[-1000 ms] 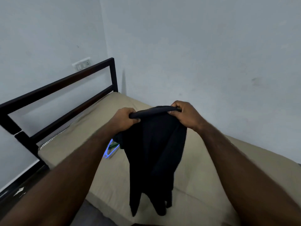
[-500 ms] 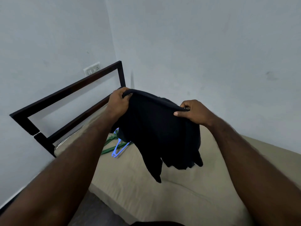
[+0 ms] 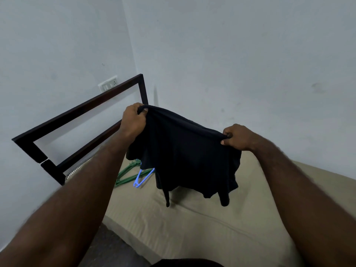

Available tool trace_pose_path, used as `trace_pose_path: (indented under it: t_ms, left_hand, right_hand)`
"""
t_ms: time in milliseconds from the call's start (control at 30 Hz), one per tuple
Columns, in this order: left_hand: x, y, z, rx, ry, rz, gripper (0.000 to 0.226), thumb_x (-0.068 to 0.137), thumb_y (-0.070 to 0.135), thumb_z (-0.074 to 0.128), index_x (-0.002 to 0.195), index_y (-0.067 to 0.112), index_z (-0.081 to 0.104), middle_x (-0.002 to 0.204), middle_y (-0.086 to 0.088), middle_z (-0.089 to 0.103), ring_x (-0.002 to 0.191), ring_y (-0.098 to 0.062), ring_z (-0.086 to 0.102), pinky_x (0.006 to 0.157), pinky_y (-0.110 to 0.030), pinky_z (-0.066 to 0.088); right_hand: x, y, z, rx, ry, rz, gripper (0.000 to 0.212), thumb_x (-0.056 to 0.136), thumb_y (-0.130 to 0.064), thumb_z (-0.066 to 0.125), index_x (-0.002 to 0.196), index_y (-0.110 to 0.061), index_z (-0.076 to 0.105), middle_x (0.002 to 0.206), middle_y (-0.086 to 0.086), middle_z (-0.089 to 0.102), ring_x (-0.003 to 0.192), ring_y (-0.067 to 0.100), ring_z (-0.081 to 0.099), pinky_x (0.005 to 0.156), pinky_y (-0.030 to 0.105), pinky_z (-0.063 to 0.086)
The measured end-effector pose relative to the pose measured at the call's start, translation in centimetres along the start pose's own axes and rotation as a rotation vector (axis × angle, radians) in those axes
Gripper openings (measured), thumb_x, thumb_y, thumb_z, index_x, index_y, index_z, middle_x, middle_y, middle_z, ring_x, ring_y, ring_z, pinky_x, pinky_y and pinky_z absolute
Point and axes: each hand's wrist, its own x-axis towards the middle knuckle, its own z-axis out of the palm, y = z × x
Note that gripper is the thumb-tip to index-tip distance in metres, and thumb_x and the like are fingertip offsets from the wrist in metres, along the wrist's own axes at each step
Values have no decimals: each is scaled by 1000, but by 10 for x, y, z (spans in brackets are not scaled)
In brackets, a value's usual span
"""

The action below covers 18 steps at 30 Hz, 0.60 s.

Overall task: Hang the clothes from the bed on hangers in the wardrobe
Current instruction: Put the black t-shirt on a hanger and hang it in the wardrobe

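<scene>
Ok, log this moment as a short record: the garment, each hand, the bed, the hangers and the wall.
garment: black fabric garment, held spread out in the air
left hand: grips its upper left corner
right hand: pinches its upper right corner
bed: beige mattress, dark metal headboard
hangers: green plastic hangers and blue plastic hanger, lying on the mattress, partly behind the garment
wall: white switch plate

Bare forearms [image 3: 92, 180] lead to left hand [image 3: 133, 120] and right hand [image 3: 238, 137].
</scene>
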Motion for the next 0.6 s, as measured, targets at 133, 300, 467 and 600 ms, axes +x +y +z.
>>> trace_pose_path:
  t_ms: [133,300,467,600]
  left_hand:
    - [-3,2,2,-8,-74,-2,15,100,15,49,104,9,62,92,-5,64,89,-22,62,79,-34,53]
    - [-14,8,3,-85,-573,37,11,96,14,59,100,11,68,97,-11,69,91,-18,64,84,-35,51]
    - [-30,31,32,14,-796,259,16,87,7,69,103,10,73,118,1,61,120,-1,49,98,-11,36]
    - [-41,40,54,-110,-847,297,20,82,2,73,90,20,75,125,-2,55,117,-4,50,100,-19,39]
  right_hand:
    - [-1,0,3,-58,174,96,17,83,-25,75,88,-11,67,92,3,61,87,21,55,75,30,44]
    - [-2,-8,14,335,251,143,9,78,-5,61,80,-13,65,74,6,72,73,25,70,75,38,56]
    - [-17,-52,13,744,90,-75,17,82,4,57,81,-11,64,74,9,61,68,17,58,68,32,50]
    - [-28,-82,10,911,-54,-203,23,81,12,46,82,-5,61,73,11,57,64,15,55,62,25,51]
